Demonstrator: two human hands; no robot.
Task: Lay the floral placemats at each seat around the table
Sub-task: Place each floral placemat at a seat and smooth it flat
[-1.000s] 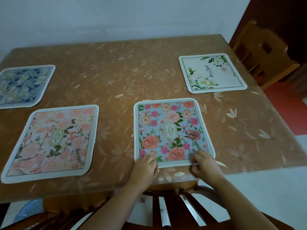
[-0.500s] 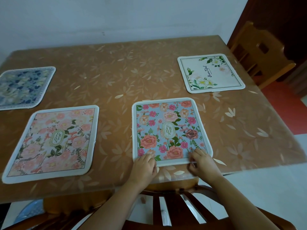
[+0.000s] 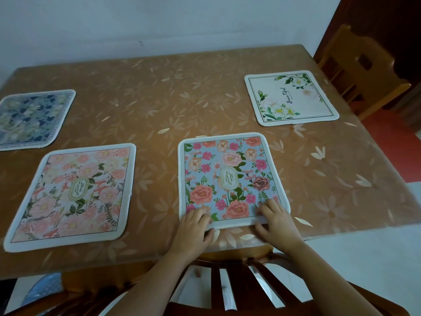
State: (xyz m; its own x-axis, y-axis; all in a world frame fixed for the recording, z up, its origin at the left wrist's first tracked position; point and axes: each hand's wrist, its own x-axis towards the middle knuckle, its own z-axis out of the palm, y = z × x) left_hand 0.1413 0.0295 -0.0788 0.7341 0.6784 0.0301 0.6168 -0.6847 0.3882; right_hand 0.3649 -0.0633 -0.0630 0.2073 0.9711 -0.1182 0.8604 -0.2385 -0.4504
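Observation:
A blue floral placemat (image 3: 230, 176) lies flat near the table's front edge, just beyond a chair back. My left hand (image 3: 194, 229) presses on its near left corner and my right hand (image 3: 276, 222) on its near right corner, fingers spread flat over the mat's edge. A pink floral placemat (image 3: 75, 192) lies to its left. Further back, a dark blue placemat (image 3: 32, 117) sits at the left edge and a white placemat (image 3: 290, 98) with green leaves at the right side.
The table (image 3: 173, 101) wears a brown flower-print cover under clear plastic. A wooden chair back (image 3: 239, 283) stands under my arms. Another wooden chair (image 3: 362, 71) stands at the far right. A white wall runs behind the table.
Both hands have slid slightly further onto the blue placemat's near edge. The mat itself has hardly shifted.

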